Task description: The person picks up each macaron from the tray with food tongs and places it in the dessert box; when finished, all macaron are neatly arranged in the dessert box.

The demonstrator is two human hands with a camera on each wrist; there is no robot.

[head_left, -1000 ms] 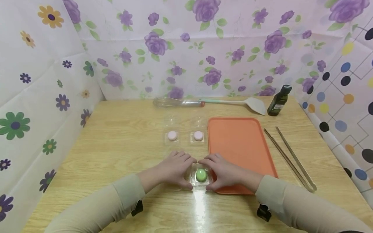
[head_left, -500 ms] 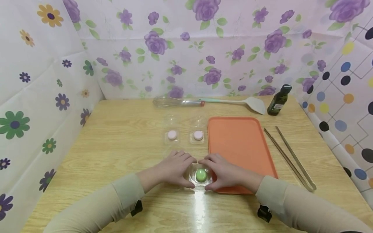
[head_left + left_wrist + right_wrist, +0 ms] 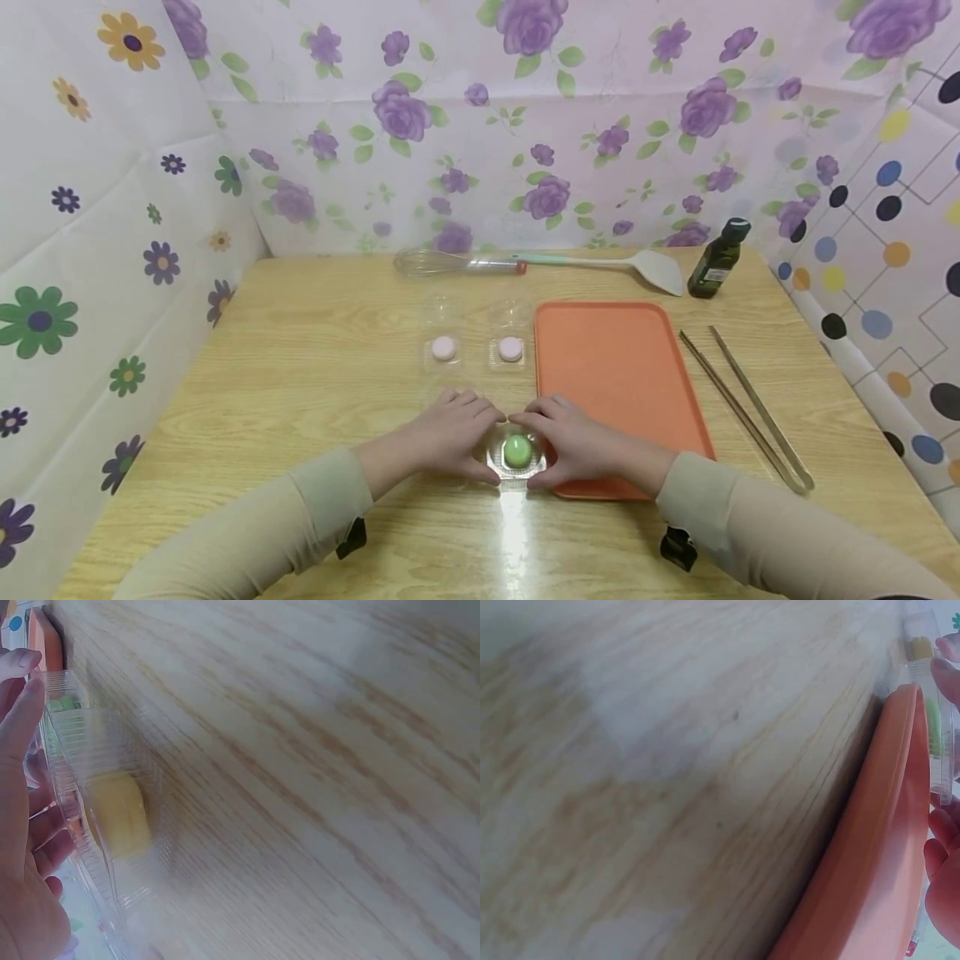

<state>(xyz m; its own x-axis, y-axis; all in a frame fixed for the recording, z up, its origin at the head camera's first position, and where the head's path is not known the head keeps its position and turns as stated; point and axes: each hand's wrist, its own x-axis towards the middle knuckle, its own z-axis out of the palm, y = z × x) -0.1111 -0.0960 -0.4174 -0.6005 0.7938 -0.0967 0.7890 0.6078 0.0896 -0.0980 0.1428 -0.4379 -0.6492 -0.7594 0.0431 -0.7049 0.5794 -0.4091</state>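
A green macaron (image 3: 517, 451) sits in a clear plastic box (image 3: 514, 482) near the front middle of the table. My left hand (image 3: 457, 437) holds this box from its left side, with the thumb at the front edge and the fingers at the back. From the right, my right hand (image 3: 573, 442) grips it the same way, its wrist over the orange tray (image 3: 611, 350). In the left wrist view, a yellow macaron (image 3: 120, 814) lies in another clear box below my left hand; the head view hides it.
Two pink macarons, a left one (image 3: 443, 348) and a right one (image 3: 511, 349), lie in opened clear boxes farther back. Along the back are a whisk (image 3: 457, 264), a spatula (image 3: 656, 271) and a dark bottle (image 3: 718, 260). Metal tongs (image 3: 750, 408) lie right of the tray.
Both thumbs have shifted slightly inward along the front edge of the green macaron's box. Everything else stays where it was.
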